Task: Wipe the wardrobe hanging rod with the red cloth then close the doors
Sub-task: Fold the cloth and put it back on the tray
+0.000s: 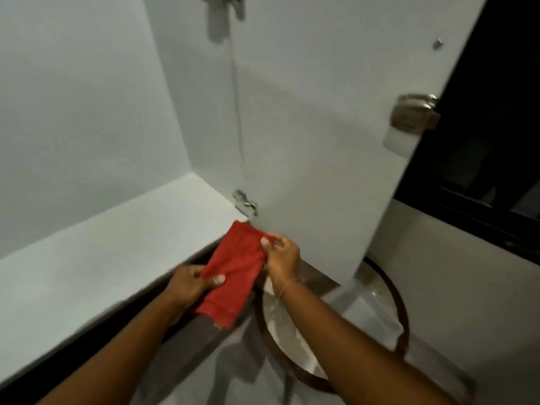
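Both hands hold a folded red cloth in front of the open white wardrobe, above its bottom shelf's front edge. My left hand pinches the cloth's lower left side with the thumb on top. My right hand grips its upper right corner. The right wardrobe door stands open, swung outward, with a metal handle near its edge. The hanging rod is out of view; only a blurred metal fitting shows at the top.
The white bottom shelf of the wardrobe stretches to the left. A metal hinge sits at the door's base. Below my right arm is a round table with a dark rim. A dark window lies to the right.
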